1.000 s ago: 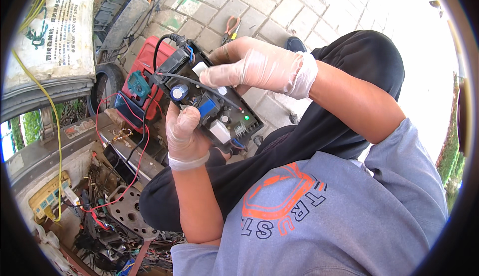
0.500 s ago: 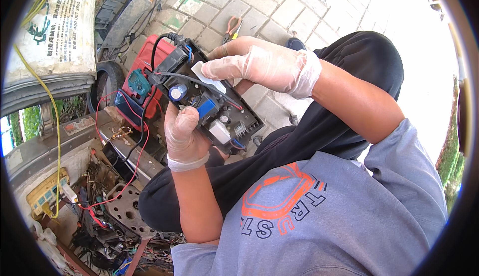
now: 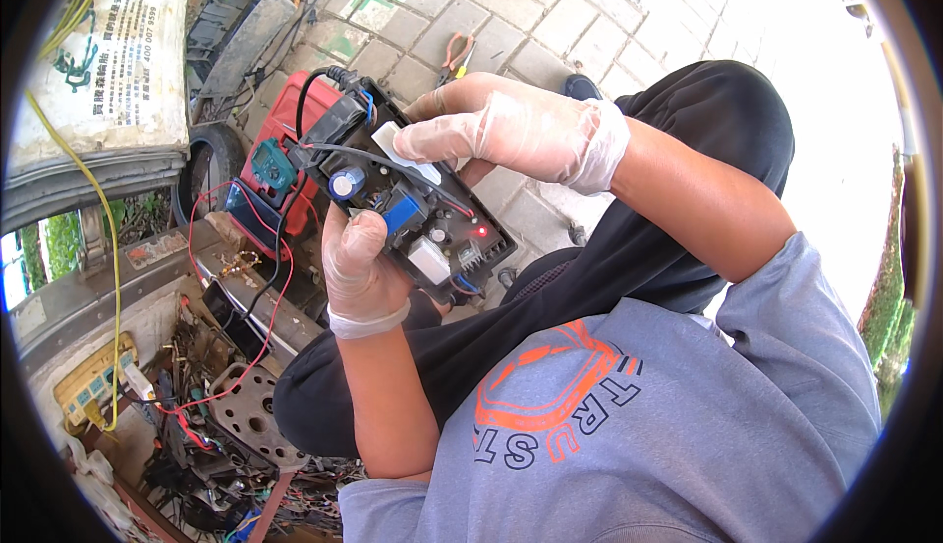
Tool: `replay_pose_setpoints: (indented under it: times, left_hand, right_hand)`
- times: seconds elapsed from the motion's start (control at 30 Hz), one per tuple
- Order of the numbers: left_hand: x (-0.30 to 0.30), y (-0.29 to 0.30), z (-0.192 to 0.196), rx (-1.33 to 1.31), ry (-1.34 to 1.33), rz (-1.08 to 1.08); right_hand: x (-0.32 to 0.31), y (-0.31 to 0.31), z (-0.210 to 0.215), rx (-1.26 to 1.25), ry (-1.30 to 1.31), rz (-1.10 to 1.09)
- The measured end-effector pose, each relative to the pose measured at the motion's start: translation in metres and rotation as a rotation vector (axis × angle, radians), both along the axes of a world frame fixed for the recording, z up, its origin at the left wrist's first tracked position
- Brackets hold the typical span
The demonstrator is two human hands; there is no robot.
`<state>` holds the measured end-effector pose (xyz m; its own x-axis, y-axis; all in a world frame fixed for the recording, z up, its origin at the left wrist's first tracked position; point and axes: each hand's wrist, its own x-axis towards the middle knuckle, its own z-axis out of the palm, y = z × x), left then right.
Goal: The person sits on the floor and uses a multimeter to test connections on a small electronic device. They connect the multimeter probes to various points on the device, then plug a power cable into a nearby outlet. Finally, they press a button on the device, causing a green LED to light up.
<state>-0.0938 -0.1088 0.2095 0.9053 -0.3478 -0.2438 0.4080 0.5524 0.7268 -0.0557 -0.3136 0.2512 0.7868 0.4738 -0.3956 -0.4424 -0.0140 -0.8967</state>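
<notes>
An opened black charger-like case (image 3: 496,246) with its circuit board exposed is held in front of me between both gloved hands. My left hand (image 3: 361,263) grips its near left edge, thumb on top beside a blue component (image 3: 402,214). My right hand (image 3: 521,131) clasps the far right side, with the thumb pressing on a white flat piece (image 3: 422,168) and the fingers beneath the case. On the board sit a round capacitor (image 3: 346,184) and a white block (image 3: 429,261). A small red light (image 3: 481,232) glows near the right end. A black cable (image 3: 316,80) leaves the case's far end.
Behind the case lie a red toolbox (image 3: 293,111) and a teal multimeter (image 3: 272,165) with red and black leads. Pliers (image 3: 458,56) rest on the paving. At left, a power strip (image 3: 93,386) and a metal plate (image 3: 250,407) sit among scrap parts.
A red light on the circuit board has come on. The case has tilted very slightly in my hands; both grips stay the same.
</notes>
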Motion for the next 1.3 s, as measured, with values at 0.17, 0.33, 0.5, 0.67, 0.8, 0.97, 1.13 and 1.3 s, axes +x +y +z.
replay_pose_setpoints:
  times: [0.17,0.33,0.5,0.67,0.8,0.97,1.13,1.3]
  left_hand:
    - [0.002,-0.003,0.01,0.083,-0.064,-0.053]
    - [-0.01,-0.008,0.035,0.198,-0.071,0.036]
    - [-0.021,-0.016,0.053,0.274,-0.118,0.159]
    - [-0.024,-0.015,0.06,0.248,-0.071,0.203]
    - [-0.024,-0.011,0.057,0.244,-0.064,0.192]
    - [-0.023,-0.006,0.052,0.26,-0.049,0.187]
    - [-0.021,-0.005,0.051,0.251,0.025,0.159]
    - [-0.018,-0.005,0.047,0.161,-0.045,0.048]
  right_hand:
    - [0.0,0.0,0.0,0.021,0.004,-0.004]
    - [0.001,-0.005,0.006,0.053,-0.072,0.084]
    - [-0.002,-0.007,0.014,0.17,-0.116,0.114]
    - [-0.002,-0.004,0.015,0.168,-0.137,0.118]
    - [-0.001,-0.004,0.012,0.155,-0.151,0.134]
    - [0.001,0.002,0.007,0.15,-0.173,0.134]
    - [0.001,0.003,0.004,0.134,-0.152,0.121]
    - [-0.004,-0.006,0.006,0.119,-0.184,0.103]
